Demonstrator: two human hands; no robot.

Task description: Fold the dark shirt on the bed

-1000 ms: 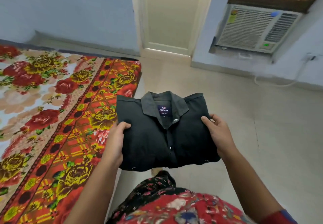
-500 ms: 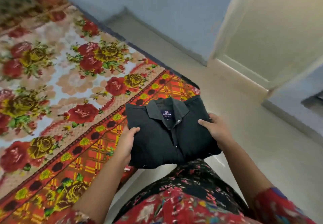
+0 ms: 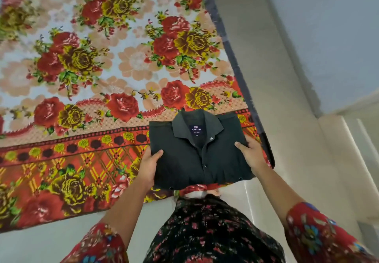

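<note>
At the bottom of the view, standing in a dark floral dress [image 3: 205,232] with red patterned sleeves [image 3: 307,232], close to the bed's near corner. Just beyond, gripping the folded dark shirt [image 3: 184,160] from both sides: clasping its left edge with the left hand [image 3: 148,168], laying the thumb on top and tucking the fingers out of sight beneath; clasping its right edge with the right hand [image 3: 251,154] in the same way. Holding the shirt flat between the two hands, buttoned front up, collar [image 3: 213,126] and label [image 3: 196,129] pointing away. Lying over the near right corner of the floral blanket [image 3: 82,160], overshooting the blanket's edge with the near hem; touching the blanket or hovering just above it, impossible to tell. Farther off, showing red and yellow roses across the blanket; to the right, showing a pale floor [image 3: 276,98] meeting a grey-blue wall [image 3: 328,37].
</note>
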